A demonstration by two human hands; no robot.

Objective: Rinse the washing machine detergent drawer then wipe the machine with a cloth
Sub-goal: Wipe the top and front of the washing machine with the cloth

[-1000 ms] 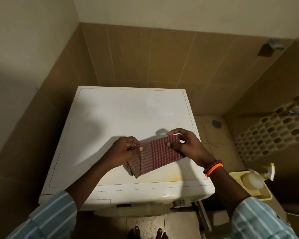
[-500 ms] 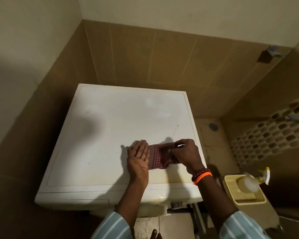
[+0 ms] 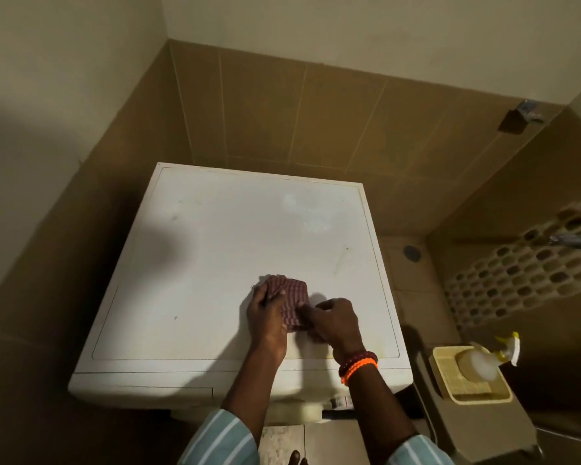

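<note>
A white front-loading washing machine stands in a tiled corner, seen from above. On its top, near the front right, lies a small folded red-checked cloth. My left hand presses on the cloth's left part with the thumb over it. My right hand, with orange and red bead bracelets at the wrist, pinches the cloth's lower right edge. The detergent drawer front shows as a closed panel at the machine's front left.
A spray bottle lies in a yellow tray on a ledge to the right. A tap juts from the patterned right wall. A floor drain lies behind the machine's right side. Tiled walls close in at left and back.
The cloth went from being held stretched in the air to lying folded small on the machine top. Both hands came down and closer together onto it.
</note>
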